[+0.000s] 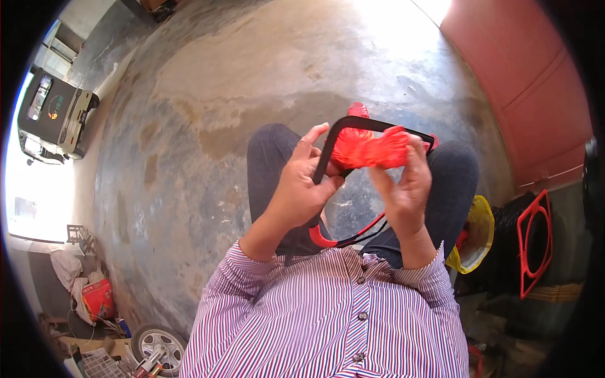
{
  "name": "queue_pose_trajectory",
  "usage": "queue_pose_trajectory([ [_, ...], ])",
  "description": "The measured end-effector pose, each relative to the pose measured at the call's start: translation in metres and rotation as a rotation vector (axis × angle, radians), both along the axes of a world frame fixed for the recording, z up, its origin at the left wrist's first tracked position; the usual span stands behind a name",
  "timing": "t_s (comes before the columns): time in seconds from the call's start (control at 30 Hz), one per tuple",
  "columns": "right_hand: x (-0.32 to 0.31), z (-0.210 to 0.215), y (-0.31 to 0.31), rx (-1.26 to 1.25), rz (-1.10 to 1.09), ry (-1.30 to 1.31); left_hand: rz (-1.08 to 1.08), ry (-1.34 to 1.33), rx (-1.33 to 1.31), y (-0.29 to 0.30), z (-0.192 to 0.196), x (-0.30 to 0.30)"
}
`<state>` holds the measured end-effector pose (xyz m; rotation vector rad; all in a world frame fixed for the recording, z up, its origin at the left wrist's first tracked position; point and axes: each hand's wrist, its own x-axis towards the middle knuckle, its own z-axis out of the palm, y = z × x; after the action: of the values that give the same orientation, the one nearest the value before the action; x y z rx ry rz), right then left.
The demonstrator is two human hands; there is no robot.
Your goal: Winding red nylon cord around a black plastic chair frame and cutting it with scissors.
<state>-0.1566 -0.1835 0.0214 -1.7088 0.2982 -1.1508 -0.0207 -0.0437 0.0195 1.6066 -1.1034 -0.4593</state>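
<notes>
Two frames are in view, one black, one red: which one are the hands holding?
The black rounded frame over the knees, gripped by the left hand and right hand. The red frame leans untouched at right.

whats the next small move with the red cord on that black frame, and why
Probably draw the red cord snug across the black frame. The right hand pinches the bundled cord at the top bar, while the left hand grips the frame's side. The cord looks bunched rather than flat, and loose strands hang below.
</notes>
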Motion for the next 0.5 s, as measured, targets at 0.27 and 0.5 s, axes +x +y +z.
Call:
queue_pose_trajectory([
  [0.27, -0.029, 0.001, -0.019, 0.769, 0.497, -0.343, 0.119, 0.487, 0.079, 0.018, -0.013, 0.025],
  [0.5, -0.028, -0.021, 0.023, 0.751, 0.682, 0.022, 0.039, 0.642, 0.147, 0.019, -0.006, 0.022],
])
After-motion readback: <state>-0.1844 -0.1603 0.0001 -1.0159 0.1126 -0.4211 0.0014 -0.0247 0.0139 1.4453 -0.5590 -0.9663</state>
